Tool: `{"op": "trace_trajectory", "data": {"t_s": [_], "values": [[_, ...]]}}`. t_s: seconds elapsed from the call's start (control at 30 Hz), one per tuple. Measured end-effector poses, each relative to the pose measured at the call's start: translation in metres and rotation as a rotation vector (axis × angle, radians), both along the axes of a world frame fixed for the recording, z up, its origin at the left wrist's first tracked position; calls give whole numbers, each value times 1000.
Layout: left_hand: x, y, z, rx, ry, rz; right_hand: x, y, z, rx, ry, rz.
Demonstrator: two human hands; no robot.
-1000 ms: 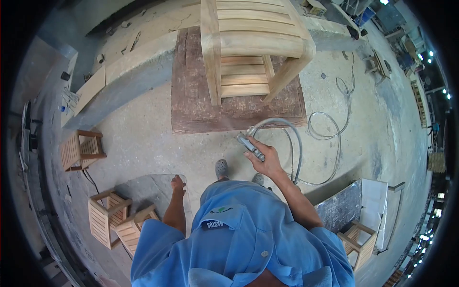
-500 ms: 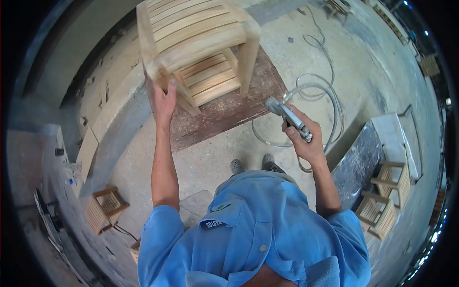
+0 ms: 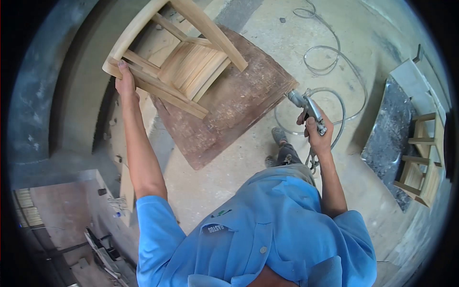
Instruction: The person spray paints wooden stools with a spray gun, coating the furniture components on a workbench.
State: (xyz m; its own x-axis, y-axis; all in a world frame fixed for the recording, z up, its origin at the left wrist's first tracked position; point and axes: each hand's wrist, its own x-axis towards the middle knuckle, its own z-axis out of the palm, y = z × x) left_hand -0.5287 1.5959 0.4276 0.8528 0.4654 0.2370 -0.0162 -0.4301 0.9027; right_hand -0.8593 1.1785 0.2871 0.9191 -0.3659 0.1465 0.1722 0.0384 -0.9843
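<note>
My left hand [image 3: 126, 85] grips one corner of a light wooden stool [image 3: 192, 67] with a slatted lower shelf. The stool is tipped, its open underframe facing up and its legs slanting toward the lower right. Beneath it lies a worn brown board [image 3: 227, 112]. My right hand [image 3: 319, 133] is wrapped around a metal spray gun [image 3: 311, 113], held beside the board's right corner with its head toward the board.
A clear hose [image 3: 343, 107] loops over the floor to the right. Small wooden stools [image 3: 420, 174] stand at the far right by a dark speckled panel [image 3: 389, 138]. A low concrete ledge [image 3: 79, 95] runs along the left.
The stool has been tipped and turned from its seat facing up to its underframe showing. My left hand has moved left and up with it. The view has swung left.
</note>
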Motion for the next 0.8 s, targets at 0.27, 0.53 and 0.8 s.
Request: {"op": "trace_trajectory", "data": {"t_s": [0.27, 0.53, 0.8], "values": [[57, 14, 76, -76, 214, 44, 52, 39, 19, -49, -227, 313], [119, 70, 106, -13, 266, 151, 157, 19, 27, -50, -177, 263], [200, 126, 128, 71, 342, 399, 291, 33, 59, -53, -259, 753]]}}
